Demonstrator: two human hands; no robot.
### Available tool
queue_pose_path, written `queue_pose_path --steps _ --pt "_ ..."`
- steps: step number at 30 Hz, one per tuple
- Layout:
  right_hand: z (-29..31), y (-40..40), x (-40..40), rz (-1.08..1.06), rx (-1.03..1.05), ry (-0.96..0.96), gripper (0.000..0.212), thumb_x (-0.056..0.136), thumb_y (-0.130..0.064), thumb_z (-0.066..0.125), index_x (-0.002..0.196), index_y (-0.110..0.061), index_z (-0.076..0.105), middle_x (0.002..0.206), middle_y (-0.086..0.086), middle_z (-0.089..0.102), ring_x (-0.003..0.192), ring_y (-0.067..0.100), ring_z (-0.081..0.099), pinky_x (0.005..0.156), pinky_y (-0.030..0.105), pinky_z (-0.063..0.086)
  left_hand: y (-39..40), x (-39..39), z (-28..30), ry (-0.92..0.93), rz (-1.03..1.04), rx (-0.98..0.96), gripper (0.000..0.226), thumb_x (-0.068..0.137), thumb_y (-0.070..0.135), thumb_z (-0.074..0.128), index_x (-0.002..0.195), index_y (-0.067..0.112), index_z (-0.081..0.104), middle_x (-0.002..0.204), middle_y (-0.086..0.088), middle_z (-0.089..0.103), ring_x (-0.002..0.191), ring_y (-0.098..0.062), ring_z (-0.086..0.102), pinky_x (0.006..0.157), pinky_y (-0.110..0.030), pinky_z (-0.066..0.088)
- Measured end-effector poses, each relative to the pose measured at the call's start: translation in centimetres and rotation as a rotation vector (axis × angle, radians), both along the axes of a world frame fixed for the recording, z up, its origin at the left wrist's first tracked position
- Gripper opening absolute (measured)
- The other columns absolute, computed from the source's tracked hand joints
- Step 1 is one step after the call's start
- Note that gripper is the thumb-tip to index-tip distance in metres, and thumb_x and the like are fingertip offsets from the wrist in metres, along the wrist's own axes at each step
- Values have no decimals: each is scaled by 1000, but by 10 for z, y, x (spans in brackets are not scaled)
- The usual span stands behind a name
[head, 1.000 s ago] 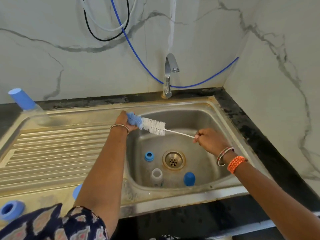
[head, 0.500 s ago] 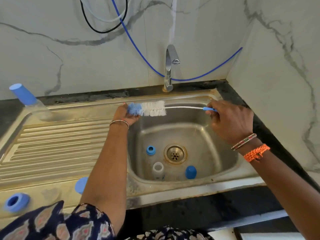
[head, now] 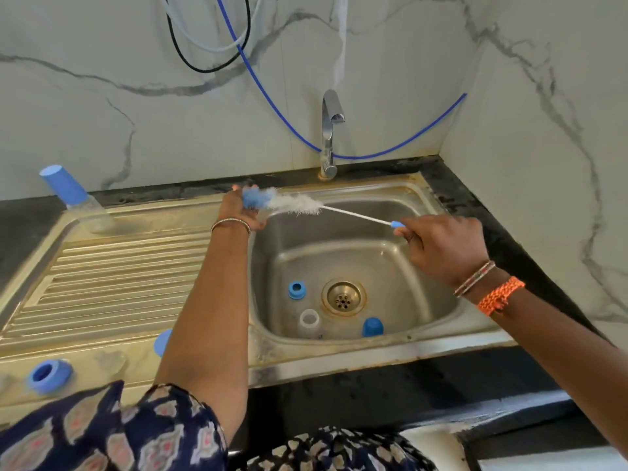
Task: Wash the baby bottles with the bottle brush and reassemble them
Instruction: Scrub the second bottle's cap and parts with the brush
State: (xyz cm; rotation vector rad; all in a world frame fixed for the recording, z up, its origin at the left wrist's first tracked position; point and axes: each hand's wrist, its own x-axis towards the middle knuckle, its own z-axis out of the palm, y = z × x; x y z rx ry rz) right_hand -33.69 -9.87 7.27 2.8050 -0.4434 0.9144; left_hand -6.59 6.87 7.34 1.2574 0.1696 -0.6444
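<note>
At the far left, a clear baby bottle with a blue cap (head: 64, 186) is seen standing on the back corner of the steel drainboard (head: 112, 280), tilted by the wide lens. Nearer the front edge, a blue screw ring (head: 49, 375) lies on the flat rim of the drainboard, and a second blue piece (head: 162, 341) is partly hidden behind the left forearm (what it is cannot be told).

The left hand (head: 243, 212) is held over the back left corner of the sink basin (head: 418, 287), its fingers curled round the blue tuft at the tip of the bottle brush (head: 292, 203). The white bristles are blurred just to the right of that hand, and the thin white wire stem runs rightward and slightly down across the basin. A bangle is worn on the left wrist, and a patterned sleeve is seen at the lower edge.

Inside the basin, a blue ring (head: 296, 289) rests left of the brass drain (head: 343, 297), a clear bottle (head: 309, 321) stands open end up in front of it, and a blue cap (head: 372, 327) sits near the front wall, right of the bottle. The three are apart from one another.

The tap (head: 329, 130) rises behind the basin, and a blue hose (head: 272, 103) hangs across the marble wall behind it.

The right hand (head: 445, 246) is held above the right side of the basin, the blue handle end of the brush pinched between its fingers (thumb and forefinger, the rest curled). Bangles and an orange thread band are worn on that wrist. The dark counter (head: 503, 239) borders the sink on the right.
</note>
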Motion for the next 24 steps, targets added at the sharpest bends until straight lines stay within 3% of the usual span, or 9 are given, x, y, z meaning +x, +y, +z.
queue_pose_path --steps 3,8,12,14,16,18,20,22,24 --pt "5 -12 -6 175 -135 -57 22 87 -27 54 81 -15 72 54 0 59 37 22 50 39 20 31 5 13 -1 98 -6 -144 31 101 31 35 76 24 53 77 8 62 82 -14 55 102 -36 25" --pt "2 -33 3 56 -169 -21 20 86 -18 53 75 -9 67 61 7 57 50 28 54 44 28 39 -5 14 1 161 -51 -85 36 99 33 25 75 22 49 85 4 56 83 -15 51 92 -37 24" --pt "-1 -18 15 -200 93 140 11 89 -11 48 85 -8 57 67 11 59 54 34 58 49 31 41 -18 18 -11 118 -51 -97 47 99 45 19 83 19 55 87 -3 57 79 -16 50 91 -39 29" --pt "0 -16 21 -232 519 454 18 95 -16 43 82 -14 55 71 6 56 67 29 57 55 28 36 -20 21 -17 123 -58 -208 48 99 50 22 86 16 53 93 -7 57 88 -20 52 96 -37 32" --pt "11 -16 25 -53 1344 689 30 98 -16 36 69 -17 47 55 -3 40 46 12 41 42 20 26 -15 25 -20 132 -7 -365 41 101 44 25 83 15 49 89 -6 52 85 -18 53 104 -35 33" --pt "25 -20 27 73 1775 703 36 100 -17 28 67 -16 42 45 -8 30 34 2 22 33 14 15 -9 29 -25 156 62 -496 34 100 38 30 88 14 51 93 -5 54 86 -19 55 104 -36 38" --pt "38 -24 32 61 1539 627 37 101 -23 34 68 -14 49 46 -7 36 33 3 26 36 16 22 -5 29 -26 169 56 -580 36 97 37 31 98 8 53 113 -11 55 107 -24 55 92 -36 48" --pt "52 -22 37 7 872 538 32 95 -38 49 73 -17 58 57 -6 47 47 8 42 51 23 35 -10 22 -29 225 85 -539 53 101 39 19 118 0 50 138 -18 44 131 -27 41 97 -35 40" --pt "56 -23 37 -119 378 464 26 88 -46 56 79 -22 56 70 -6 55 67 15 53 62 27 36 -16 9 -31 277 121 -485 58 103 39 13 142 1 33 146 -18 37 136 -27 37 97 -36 37"
